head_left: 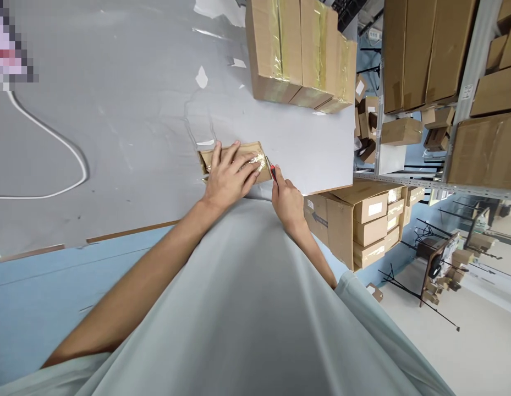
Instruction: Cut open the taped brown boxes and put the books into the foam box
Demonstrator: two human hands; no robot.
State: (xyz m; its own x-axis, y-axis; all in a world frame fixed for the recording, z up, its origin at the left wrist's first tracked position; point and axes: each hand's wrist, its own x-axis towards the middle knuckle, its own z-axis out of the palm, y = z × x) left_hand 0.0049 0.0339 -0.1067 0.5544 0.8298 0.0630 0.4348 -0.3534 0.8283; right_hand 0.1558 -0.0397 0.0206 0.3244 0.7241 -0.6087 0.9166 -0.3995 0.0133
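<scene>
A small, flat cardboard box with shiny tape lies near the front edge of the grey table. My left hand rests flat on top of it, fingers spread, covering much of its middle. In my right hand is a red-and-black utility knife, the fingers closed around its handle. The knife's thin tip points at the right end of the box; whether it touches the cardboard I cannot tell. The box's left end looks crumpled or partly open.
Taped cardboard boxes stand in a row at the table's back right. White paper scraps lie on the table, and a white cable curves at left. An open carton of smaller boxes stands right, below loaded shelves.
</scene>
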